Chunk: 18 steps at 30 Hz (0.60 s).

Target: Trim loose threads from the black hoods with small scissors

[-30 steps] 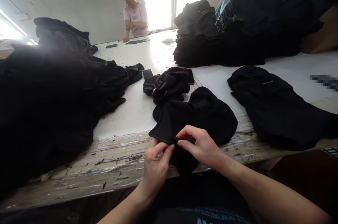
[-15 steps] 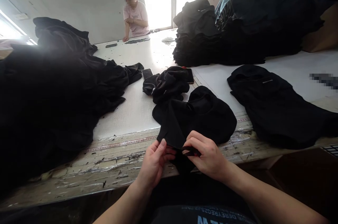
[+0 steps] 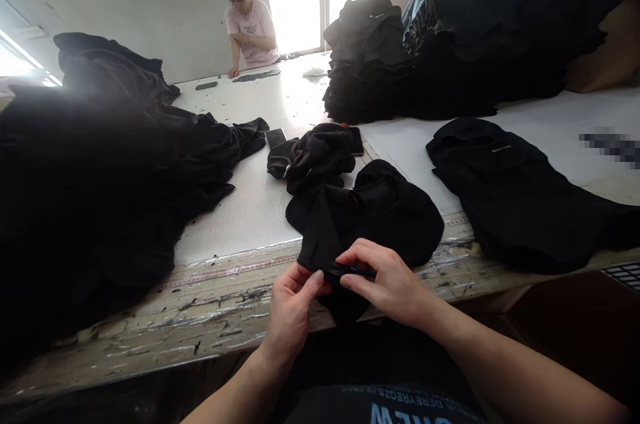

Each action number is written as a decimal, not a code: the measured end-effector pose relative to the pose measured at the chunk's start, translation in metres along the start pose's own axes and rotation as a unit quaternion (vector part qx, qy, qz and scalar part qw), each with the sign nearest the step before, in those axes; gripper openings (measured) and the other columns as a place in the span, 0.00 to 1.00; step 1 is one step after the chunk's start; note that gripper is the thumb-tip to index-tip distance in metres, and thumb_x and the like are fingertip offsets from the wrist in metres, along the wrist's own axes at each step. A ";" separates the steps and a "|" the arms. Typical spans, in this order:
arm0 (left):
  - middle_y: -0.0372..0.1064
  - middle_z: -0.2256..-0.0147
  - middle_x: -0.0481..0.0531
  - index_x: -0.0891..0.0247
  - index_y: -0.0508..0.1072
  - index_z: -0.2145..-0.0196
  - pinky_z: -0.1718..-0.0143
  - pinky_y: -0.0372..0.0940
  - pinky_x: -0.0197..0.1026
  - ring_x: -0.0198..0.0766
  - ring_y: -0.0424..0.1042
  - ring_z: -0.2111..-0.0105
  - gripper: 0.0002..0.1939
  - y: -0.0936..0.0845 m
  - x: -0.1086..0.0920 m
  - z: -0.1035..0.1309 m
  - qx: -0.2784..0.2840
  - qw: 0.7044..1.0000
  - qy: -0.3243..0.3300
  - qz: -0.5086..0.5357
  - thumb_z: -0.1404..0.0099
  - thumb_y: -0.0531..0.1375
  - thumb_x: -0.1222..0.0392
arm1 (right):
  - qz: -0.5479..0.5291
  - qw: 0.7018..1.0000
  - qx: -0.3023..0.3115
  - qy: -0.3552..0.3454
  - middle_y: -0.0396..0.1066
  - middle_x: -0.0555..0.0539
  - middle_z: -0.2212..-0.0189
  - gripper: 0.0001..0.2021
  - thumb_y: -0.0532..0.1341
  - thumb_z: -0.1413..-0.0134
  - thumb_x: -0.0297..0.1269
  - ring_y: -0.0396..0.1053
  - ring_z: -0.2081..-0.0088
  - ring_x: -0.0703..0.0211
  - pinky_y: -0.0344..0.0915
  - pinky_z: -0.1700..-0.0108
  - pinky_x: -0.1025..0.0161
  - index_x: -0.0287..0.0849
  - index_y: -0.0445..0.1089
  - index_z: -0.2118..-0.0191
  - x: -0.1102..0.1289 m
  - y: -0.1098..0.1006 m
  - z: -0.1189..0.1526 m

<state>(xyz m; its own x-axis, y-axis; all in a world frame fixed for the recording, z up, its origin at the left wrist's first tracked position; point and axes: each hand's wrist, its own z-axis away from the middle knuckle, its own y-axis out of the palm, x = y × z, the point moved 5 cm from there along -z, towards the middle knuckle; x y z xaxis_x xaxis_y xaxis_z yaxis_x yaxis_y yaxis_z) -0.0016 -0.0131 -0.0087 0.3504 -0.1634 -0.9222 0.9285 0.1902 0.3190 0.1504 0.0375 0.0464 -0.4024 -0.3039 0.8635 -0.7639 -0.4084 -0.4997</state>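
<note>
A black balaclava [image 3: 405, 224] lies at the table's front edge, its lower end hanging over toward me. My left hand [image 3: 293, 311] pinches the balaclava's hem between thumb and fingers. My right hand [image 3: 383, 281] is closed around small dark thread snips [image 3: 363, 271], mostly hidden by the fingers, with their tip close to the hem by my left thumb. Behind this balaclava sits a crumpled black cloth bundle [image 3: 320, 154]. To the right, another black balaclava [image 3: 510, 191] with a small light label lies flat.
A large black fabric heap [image 3: 100, 197] covers the left side of the table. Stacked black garments [image 3: 380, 71] rise at the back right. Two phones lie near the bundle, one a silver-edged phone [image 3: 275, 138]. A person [image 3: 253, 31] in pink stands at the far end.
My right hand has moved slightly left and up along the hem, bringing the snips closer to my left thumb. My left thumb has shifted a little over the cloth. The whole view has drifted slightly.
</note>
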 end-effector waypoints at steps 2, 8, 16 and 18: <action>0.75 0.65 0.53 0.65 0.76 0.61 0.63 0.68 0.37 0.35 0.72 0.66 0.10 0.004 0.000 0.001 0.007 1.000 0.003 0.014 0.41 0.64 0.60 | -0.003 1.000 -0.006 -0.004 0.68 0.48 0.68 0.05 0.62 0.50 0.29 0.67 0.67 0.61 0.65 0.68 0.65 0.42 0.72 0.65 0.002 0.005 0.000; 0.75 0.64 0.53 0.65 0.76 0.61 0.62 0.68 0.38 0.37 0.73 0.65 0.08 0.010 0.002 -0.001 0.021 0.999 0.003 0.038 0.40 0.63 0.62 | -0.016 1.000 -0.019 -0.014 0.68 0.49 0.69 0.06 0.62 0.51 0.26 0.67 0.68 0.62 0.64 0.67 0.65 0.41 0.73 0.66 0.004 0.010 -0.002; 0.74 0.67 0.52 0.67 0.76 0.63 0.65 0.67 0.35 0.33 0.71 0.69 0.09 0.007 0.004 0.002 0.004 0.999 -0.003 0.032 0.42 0.65 0.61 | -0.023 1.000 -0.019 -0.008 0.69 0.50 0.71 0.04 0.62 0.51 0.26 0.66 0.69 0.63 0.62 0.67 0.65 0.40 0.73 0.68 0.002 0.008 -0.003; 0.74 0.68 0.52 0.67 0.77 0.63 0.65 0.67 0.35 0.33 0.71 0.70 0.09 0.007 0.004 0.002 0.001 1.000 -0.001 0.025 0.42 0.65 0.61 | -0.022 1.000 -0.018 -0.005 0.69 0.50 0.72 0.04 0.62 0.50 0.26 0.66 0.69 0.63 0.61 0.68 0.66 0.40 0.73 0.69 0.002 0.009 -0.002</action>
<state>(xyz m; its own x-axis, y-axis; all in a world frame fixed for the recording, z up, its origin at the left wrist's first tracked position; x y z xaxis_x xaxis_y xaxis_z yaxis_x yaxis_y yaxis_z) 0.0065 -0.0144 -0.0102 0.3960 -0.1552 -0.9050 0.9102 0.1963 0.3646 0.1417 0.0355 0.0438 -0.3636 -0.2955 0.8834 -0.7980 -0.3904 -0.4591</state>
